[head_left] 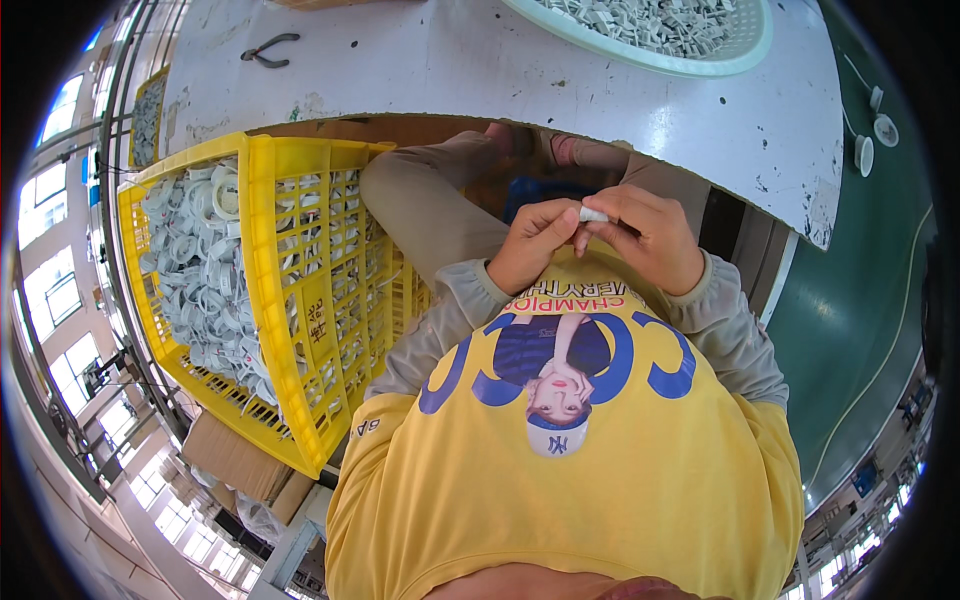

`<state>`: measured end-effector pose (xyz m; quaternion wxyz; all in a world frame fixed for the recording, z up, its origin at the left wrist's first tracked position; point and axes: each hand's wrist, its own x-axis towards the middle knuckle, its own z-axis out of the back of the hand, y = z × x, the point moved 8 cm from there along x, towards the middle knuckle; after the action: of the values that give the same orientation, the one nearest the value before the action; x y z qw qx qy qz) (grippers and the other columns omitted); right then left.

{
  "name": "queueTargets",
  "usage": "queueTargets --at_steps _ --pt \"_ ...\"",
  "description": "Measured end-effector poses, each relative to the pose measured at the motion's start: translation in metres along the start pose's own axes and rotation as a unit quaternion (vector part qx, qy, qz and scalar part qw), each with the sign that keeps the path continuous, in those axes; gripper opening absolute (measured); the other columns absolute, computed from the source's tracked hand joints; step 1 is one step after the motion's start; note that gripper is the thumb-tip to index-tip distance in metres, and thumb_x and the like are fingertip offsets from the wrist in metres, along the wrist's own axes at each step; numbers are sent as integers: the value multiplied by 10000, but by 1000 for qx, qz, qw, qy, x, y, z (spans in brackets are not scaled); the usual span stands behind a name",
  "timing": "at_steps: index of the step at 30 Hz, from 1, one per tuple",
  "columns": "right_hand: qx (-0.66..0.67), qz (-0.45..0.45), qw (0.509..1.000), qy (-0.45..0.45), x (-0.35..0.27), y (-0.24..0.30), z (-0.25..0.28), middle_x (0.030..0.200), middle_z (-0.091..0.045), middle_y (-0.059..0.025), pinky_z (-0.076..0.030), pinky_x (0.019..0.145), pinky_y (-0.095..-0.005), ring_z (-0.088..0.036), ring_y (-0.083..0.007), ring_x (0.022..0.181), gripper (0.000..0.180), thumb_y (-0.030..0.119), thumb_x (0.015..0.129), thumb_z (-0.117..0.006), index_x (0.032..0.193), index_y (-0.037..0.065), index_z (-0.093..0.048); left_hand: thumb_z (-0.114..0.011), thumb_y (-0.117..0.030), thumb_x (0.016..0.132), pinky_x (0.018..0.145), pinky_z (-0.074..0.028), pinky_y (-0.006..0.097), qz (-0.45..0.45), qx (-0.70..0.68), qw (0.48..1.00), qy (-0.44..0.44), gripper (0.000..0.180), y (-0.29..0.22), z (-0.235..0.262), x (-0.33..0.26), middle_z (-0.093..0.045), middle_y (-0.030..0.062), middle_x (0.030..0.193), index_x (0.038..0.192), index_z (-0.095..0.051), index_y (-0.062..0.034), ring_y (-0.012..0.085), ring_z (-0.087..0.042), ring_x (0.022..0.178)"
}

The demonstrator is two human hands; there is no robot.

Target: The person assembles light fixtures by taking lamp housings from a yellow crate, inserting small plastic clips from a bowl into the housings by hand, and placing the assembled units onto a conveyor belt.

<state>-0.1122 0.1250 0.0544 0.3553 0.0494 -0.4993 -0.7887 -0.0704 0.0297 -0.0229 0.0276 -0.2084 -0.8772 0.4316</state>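
Table point(420, 75); white piece point(593, 215) between fingers point(628, 207).

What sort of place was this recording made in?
Likely a factory workshop: a yellow crate holds a heap of pale parts, a round basket of small pieces stands on a worn table, and pliers lie on that table.

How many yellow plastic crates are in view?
2: the large yellow crate at left, and the partly visible yellow crate at upper left. More may be hidden.
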Motion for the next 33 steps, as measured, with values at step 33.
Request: queueTargets --at_steps 33 --pt "59 -68 996 23 -9 -6 6 720 -600 -86 -460 598 -356 -587 -282 667 132 207 820 -542 791 102 -616 -423 -289 927 681 -421 271 21 56 998 -24 322 12 12 0 -539 73 788 958 -531 13 143 -506 731"
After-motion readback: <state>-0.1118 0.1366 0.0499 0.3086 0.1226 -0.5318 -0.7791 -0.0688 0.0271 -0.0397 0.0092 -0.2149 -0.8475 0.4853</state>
